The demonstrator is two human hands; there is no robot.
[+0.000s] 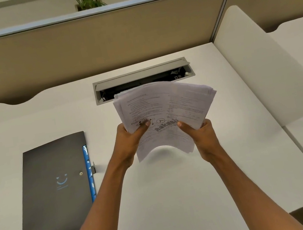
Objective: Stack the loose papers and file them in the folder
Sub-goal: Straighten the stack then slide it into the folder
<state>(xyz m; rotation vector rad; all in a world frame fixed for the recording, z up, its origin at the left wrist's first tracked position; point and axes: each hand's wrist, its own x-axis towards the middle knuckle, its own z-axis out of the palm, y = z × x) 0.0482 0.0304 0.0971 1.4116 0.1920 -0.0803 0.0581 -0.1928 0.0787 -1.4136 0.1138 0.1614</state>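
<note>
White printed papers (166, 112), a thick and still uneven sheaf, are held up off the counter (177, 189) in both hands, fanned at the far end so that their edges do not line up. The left hand (130, 139) closes on the near-left edge with its thumb on top, and the right hand (202, 132) closes on the near-right corner in the same way, so both hands are holding the sheaf. Its long axis runs away from the person, leaning a little to the right, and the near edge bows upward over a soft shadow on the counter. The dark folder (57, 190) lies flat and closed well apart to the left of the hands and nearer to the person than the sheaf, on the left hand's side. Its long axis also runs roughly away from the person, tilted slightly to the right at the far end, with the blue tabbed edge and clasp facing the hands. Behind the papers sits an open cable tray (141, 79) in the counter. Squaring the sheaf probably comes first, then a move leftward to the folder.
</note>
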